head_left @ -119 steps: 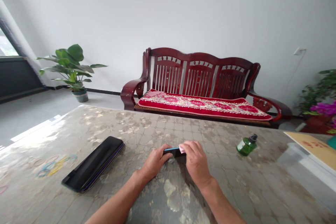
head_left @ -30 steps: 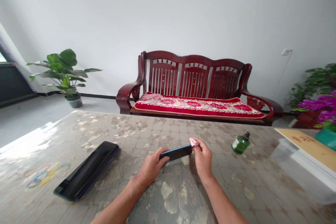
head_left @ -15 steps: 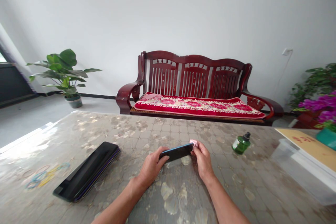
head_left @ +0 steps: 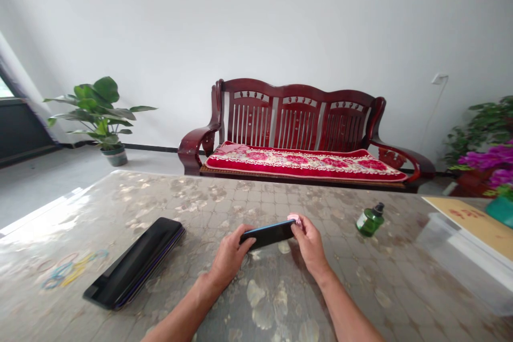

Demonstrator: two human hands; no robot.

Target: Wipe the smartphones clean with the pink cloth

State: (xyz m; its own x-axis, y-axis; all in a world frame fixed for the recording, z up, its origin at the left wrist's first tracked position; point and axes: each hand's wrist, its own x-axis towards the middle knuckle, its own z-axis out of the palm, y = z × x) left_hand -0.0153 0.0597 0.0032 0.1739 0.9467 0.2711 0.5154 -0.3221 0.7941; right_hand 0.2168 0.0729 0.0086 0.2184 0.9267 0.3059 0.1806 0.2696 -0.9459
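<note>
My left hand (head_left: 231,251) grips the near-left end of a dark smartphone (head_left: 270,234) with a blue edge, thumb on its front. The phone is held tilted above the table, its right end slightly higher. At that end my right hand (head_left: 310,243) is closed on a small pink cloth (head_left: 295,218), pressed against the corner and edge. Most of the cloth is hidden by the fingers. Left of my hands lies a stack of flat, glossy black phone-like slabs (head_left: 134,262). Off to the right stands a green pump bottle (head_left: 370,220) with a black top.
Loose coloured rubber bands (head_left: 66,272) lie at the left of the patterned table (head_left: 224,197). A clear plastic box (head_left: 452,256) with a tan envelope (head_left: 473,219) sits at the right. Beyond are a wooden bench (head_left: 300,117) and a potted plant (head_left: 114,156).
My right thumb has shifted onto the phone's front near the right end, with the cloth still at the corner. The phone has moved slightly left; the view has shifted a little.
</note>
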